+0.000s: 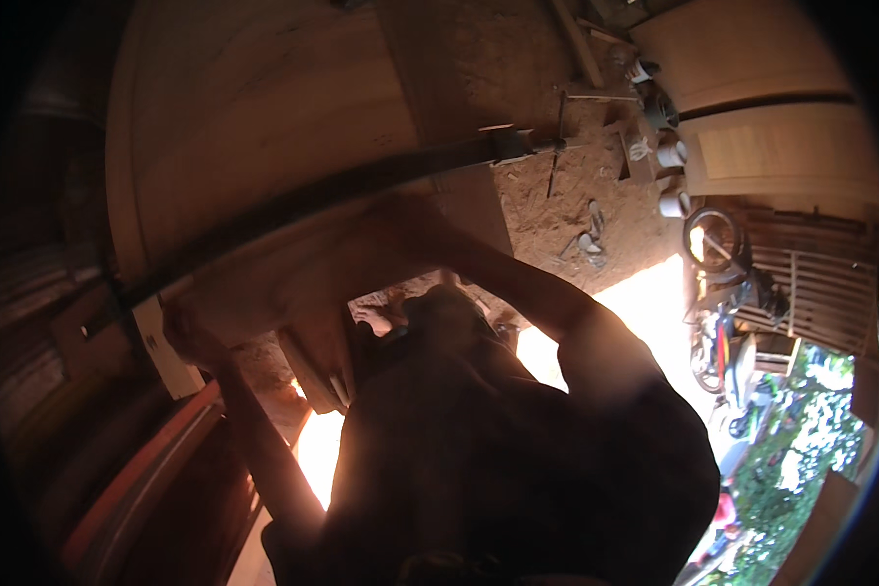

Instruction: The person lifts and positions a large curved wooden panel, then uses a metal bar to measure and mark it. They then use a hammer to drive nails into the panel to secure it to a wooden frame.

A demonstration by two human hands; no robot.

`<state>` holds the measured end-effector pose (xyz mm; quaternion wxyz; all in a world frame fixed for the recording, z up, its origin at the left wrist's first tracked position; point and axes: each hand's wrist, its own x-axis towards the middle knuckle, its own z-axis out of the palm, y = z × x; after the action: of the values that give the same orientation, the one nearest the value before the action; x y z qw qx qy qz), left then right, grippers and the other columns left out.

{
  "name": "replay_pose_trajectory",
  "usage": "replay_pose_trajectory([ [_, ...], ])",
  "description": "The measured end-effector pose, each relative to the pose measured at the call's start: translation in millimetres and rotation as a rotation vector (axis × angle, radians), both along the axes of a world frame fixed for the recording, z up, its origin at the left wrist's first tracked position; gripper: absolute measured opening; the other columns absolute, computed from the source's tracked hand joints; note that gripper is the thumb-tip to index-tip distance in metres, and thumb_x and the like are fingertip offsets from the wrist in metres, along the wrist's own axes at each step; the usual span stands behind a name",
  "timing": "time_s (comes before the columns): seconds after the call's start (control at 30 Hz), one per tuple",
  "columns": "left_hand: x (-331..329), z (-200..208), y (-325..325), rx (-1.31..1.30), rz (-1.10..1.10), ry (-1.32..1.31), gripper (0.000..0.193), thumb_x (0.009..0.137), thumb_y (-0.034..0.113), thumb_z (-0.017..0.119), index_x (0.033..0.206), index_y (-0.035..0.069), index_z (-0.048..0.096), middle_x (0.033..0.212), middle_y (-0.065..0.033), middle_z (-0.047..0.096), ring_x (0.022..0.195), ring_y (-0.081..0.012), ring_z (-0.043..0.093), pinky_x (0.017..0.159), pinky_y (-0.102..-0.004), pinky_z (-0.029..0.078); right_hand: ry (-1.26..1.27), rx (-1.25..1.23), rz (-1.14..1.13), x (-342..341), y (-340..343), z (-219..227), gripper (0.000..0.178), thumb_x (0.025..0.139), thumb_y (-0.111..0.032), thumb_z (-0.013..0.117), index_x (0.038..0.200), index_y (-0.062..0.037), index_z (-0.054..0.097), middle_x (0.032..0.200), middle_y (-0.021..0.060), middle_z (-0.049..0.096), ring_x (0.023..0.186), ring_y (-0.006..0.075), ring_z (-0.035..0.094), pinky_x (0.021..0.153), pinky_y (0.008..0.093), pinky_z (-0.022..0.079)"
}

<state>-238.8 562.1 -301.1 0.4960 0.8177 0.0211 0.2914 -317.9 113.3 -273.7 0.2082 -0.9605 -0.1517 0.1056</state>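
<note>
A large wooden panel, which looks like a door, lies in front of me. A long dark bar clamp runs slantwise across it, its jaw end beyond the panel's right side. At the near left corner my left hand grips the panel's edge, its fingers partly lost in shadow. My right hand reaches over the near part of the panel, just below the bar. Its fingers are too dark and blurred to make out. Below the panel's near edge stands a piece of wood, between my arms.
Sandy ground with wood scraps and a pair of sandals lies to the right. Several white cans stand beside leaning wooden panels. A motorcycle is parked at the right. Reddish boards lie at the lower left.
</note>
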Motion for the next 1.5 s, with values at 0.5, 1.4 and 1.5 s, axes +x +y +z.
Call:
replay_pose_trajectory([
  [0.5, 14, 65, -346, 0.559, -0.643, 0.311, 0.061, 0.086, 0.032, 0.085, 0.135, 0.006, 0.061, 0.127, -0.0170, 0.064, 0.117, -0.0312, 0.062, 0.099, -0.0424, 0.052, 0.062, 1.027, -1.192, -187, -139, -7, 0.032, 0.097, -0.018, 0.071, 0.125, -0.0023, 0.067, 0.117, 0.0114, 0.073, 0.106, 0.0217, 0.071, 0.087, 0.0347, 0.059],
  [1.4, -29, 21, -511, 0.946, -0.877, 0.233, 0.104, 0.073, 0.040, 0.089, 0.153, -0.001, 0.036, 0.148, -0.0264, 0.047, 0.139, -0.0412, 0.047, 0.115, -0.0554, 0.036, 0.228, 1.689, -1.067, -106, -150, -93, 0.038, 0.093, -0.016, 0.076, 0.128, -0.0013, 0.068, 0.113, 0.0073, 0.073, 0.101, 0.0156, 0.069, 0.086, 0.0304, 0.055],
  [1.5, -29, 15, -510, 0.931, -0.872, 0.164, 0.105, 0.071, 0.036, 0.088, 0.153, -0.001, 0.036, 0.147, -0.0244, 0.048, 0.138, -0.0400, 0.048, 0.114, -0.0562, 0.036, 0.309, 1.548, -1.107, -120, -165, -113, 0.028, 0.093, -0.015, 0.076, 0.119, -0.0038, 0.073, 0.112, 0.0083, 0.073, 0.104, 0.0132, 0.067, 0.089, 0.0302, 0.054],
])
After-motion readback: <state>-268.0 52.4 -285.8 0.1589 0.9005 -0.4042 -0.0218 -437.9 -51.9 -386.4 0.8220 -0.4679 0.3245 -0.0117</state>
